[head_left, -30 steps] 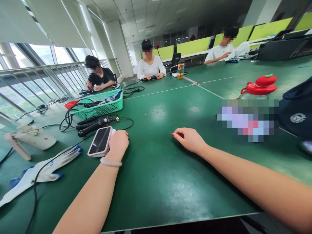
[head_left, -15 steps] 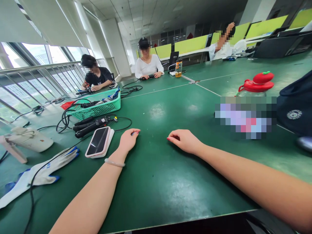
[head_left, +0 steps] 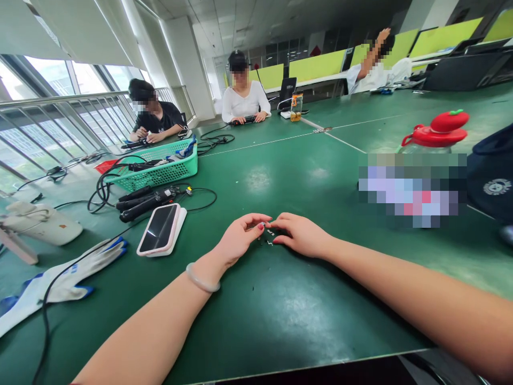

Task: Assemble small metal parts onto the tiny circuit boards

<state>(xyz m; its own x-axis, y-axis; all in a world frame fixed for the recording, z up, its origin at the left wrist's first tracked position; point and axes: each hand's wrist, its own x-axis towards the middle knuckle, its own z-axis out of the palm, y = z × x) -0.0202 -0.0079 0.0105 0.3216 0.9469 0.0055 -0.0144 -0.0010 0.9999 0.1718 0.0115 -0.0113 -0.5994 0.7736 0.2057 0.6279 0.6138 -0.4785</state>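
Observation:
My left hand (head_left: 243,233), with a pale bangle on its wrist, has its thumb and fingertips closed together over the green table (head_left: 304,315). Something tiny may be in that pinch, but I cannot make it out. Opposite it lies my right hand (head_left: 302,233), its index fingertip close to the left fingertips and its thumb held apart. A few small shiny bits (head_left: 270,232) show between the two hands, low at the tabletop. Near them is a thin bent silvery piece (head_left: 270,243). Fingers partly cover these bits.
Left of my hands lie a phone (head_left: 160,230), black handheld tools (head_left: 146,203) with cables, and a white-and-blue glove (head_left: 76,272). Behind stands a green basket (head_left: 160,168). A red-lidded jar (head_left: 436,133) and dark bag (head_left: 491,166) are at right. Several people sit farther off.
My left hand has moved right, up to my right hand. The right hand's thumb and index finger have parted. Small shiny bits now show between the hands.

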